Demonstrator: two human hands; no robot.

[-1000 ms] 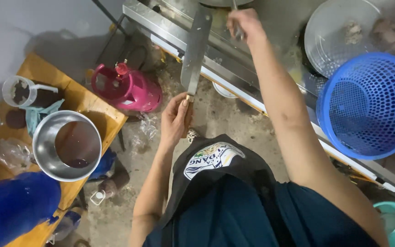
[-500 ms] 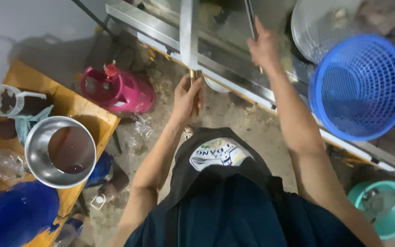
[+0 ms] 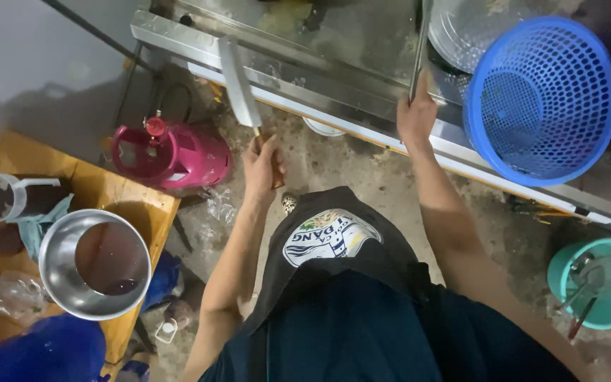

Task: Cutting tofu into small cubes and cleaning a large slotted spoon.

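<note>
Head: steel bowl (image 3: 95,263) w/ brown liquid; teal bucket (image 3: 601,297) w/ utensils.

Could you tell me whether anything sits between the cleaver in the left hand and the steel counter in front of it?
Nothing visible does. The left hand grips the cleaver by its handle, and the blade already lies over the steel counter's front edge. The pink gas cylinder sits lower left, on the floor.

One head camera looked steeply down past the person's chest, close above both arms, facing the steel counter (image 3: 362,85) at the top and the concrete floor (image 3: 334,163) below. No second view existed.
</note>
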